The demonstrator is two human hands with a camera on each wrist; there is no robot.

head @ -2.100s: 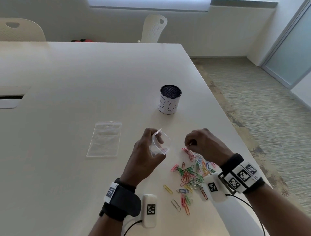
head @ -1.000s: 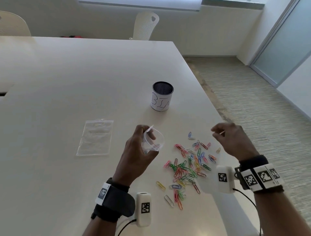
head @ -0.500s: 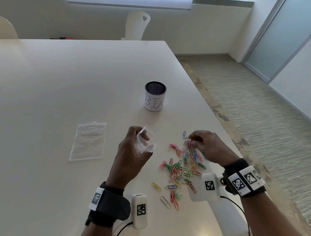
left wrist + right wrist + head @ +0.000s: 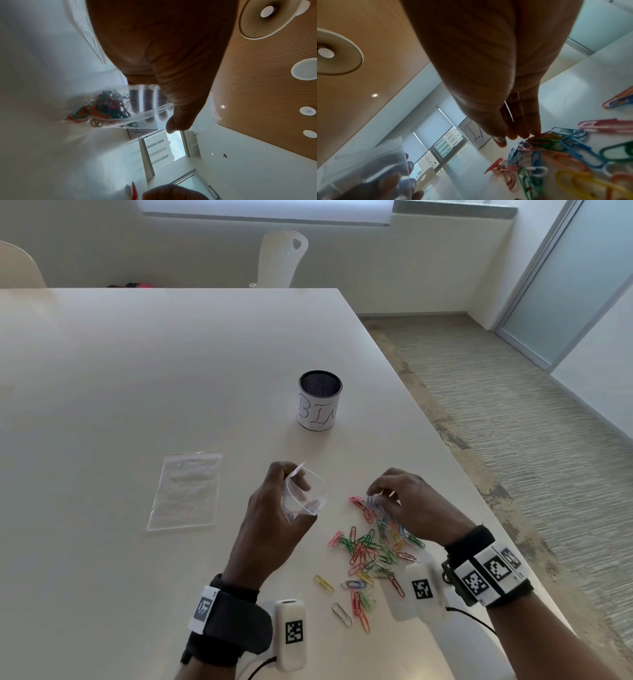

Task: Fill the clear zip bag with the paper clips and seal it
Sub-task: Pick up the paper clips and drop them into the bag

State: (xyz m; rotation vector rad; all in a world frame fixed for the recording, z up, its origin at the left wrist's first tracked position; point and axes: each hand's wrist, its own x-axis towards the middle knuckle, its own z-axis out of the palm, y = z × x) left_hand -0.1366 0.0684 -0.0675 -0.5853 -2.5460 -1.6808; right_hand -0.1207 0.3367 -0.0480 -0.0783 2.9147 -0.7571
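Note:
My left hand (image 4: 287, 496) holds a small clear zip bag (image 4: 313, 496) above the table, thumb and fingers pinching its mouth wide. In the left wrist view the fingers show through the bag (image 4: 149, 108); coloured clips show through the film too, inside or behind I cannot tell. A loose pile of coloured paper clips (image 4: 370, 549) lies on the table to the right of the bag. My right hand (image 4: 383, 498) is down on the pile's far end. In the right wrist view its fingertips (image 4: 526, 135) bunch on the clips (image 4: 573, 155), with a pale clip (image 4: 508, 110) against the fingers.
A second clear zip bag (image 4: 186, 491) lies flat to the left. A mesh cup labelled BIN (image 4: 319, 405) stands behind the hands. The table's right edge (image 4: 479, 491) runs close past the right hand. A white chair (image 4: 282, 258) stands at the far end.
A second ago my right hand was lifted off to the right of the pile. It has come back down onto the pile's far end. The left hand keeps the bag held open.

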